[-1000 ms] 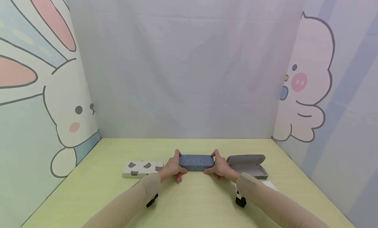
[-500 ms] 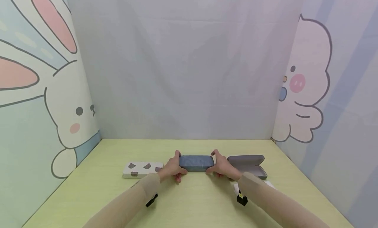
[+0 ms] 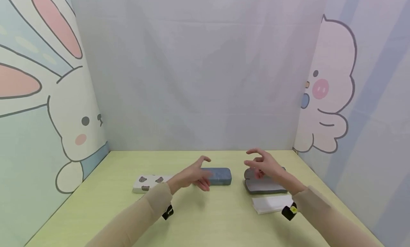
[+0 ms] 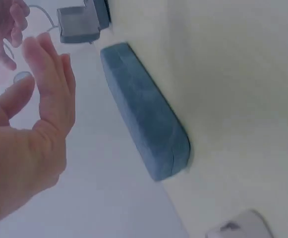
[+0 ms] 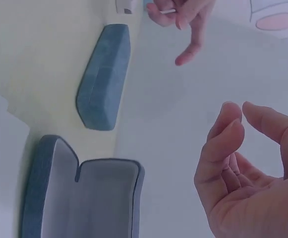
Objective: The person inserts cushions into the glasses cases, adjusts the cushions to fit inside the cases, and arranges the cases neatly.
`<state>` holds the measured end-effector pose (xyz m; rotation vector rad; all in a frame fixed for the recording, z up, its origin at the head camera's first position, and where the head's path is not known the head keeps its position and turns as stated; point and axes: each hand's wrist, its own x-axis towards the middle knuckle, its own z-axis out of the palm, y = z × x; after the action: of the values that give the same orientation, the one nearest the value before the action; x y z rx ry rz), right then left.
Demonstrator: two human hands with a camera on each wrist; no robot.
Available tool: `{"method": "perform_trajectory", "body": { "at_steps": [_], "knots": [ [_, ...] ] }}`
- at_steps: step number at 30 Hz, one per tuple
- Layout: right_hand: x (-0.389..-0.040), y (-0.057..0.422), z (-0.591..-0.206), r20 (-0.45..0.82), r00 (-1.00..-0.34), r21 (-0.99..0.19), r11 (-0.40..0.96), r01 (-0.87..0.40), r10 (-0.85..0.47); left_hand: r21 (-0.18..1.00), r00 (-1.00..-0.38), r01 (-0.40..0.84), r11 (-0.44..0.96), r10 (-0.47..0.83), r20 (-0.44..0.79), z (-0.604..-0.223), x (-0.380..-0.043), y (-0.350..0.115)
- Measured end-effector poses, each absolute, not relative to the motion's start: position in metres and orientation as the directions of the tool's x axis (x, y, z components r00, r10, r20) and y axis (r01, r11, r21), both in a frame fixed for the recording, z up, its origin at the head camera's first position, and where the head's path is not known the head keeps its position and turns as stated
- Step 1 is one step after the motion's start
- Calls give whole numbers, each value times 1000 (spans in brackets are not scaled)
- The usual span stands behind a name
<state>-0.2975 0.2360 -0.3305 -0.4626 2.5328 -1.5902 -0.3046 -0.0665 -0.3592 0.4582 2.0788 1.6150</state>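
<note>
A closed blue glasses case (image 3: 219, 176) lies in the middle of the table, seen whole in both wrist views. My left hand (image 3: 193, 175) hovers over its left end, fingers loosely bent and holding nothing. To the right, my right hand (image 3: 266, 165) is raised above an open glasses case (image 3: 267, 185) with a grey lining. Its fingers are loosely curved with thumb and fingertips close together, and no object shows between them. In the right wrist view the open case (image 5: 91, 198) stands with its lid up. A folded white cloth (image 3: 271, 203) lies in front of it.
On the left sits a white glasses case (image 3: 152, 183) with bear prints, partly behind my left wrist. A grey curtain (image 3: 198, 79) hangs along the table's back edge. Printed side walls (image 3: 73, 126) flank the pale yellow table (image 3: 205, 225).
Both hands have let go of the blue glasses case and lifted. My right hand has moved right and up, bringing the white cloth into fuller view. The blue case has stayed in place.
</note>
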Motion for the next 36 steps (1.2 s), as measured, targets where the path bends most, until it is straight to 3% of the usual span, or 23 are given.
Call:
{"method": "perform_trajectory", "body": {
  "at_steps": [7, 11, 21, 36],
  "knots": [
    [-279, 291, -344, 15, -929, -924, 350, -154, -369, 959, -673, -265, 99, 693, -258, -382, -282, -27],
    [-270, 322, -357, -73, -920, -942, 330, -63, -384, 927, -624, -369, 61, 724, -295, -394, -271, -9],
    [-258, 381, -385, -210, -887, -954, 286, 93, -411, 882, -633, -470, 13, 692, -347, -412, -258, 24],
    [-263, 419, -416, -274, -843, -932, 346, 112, -464, 821, -694, -566, -81, 585, -420, -422, -242, 72]
  ]
}}
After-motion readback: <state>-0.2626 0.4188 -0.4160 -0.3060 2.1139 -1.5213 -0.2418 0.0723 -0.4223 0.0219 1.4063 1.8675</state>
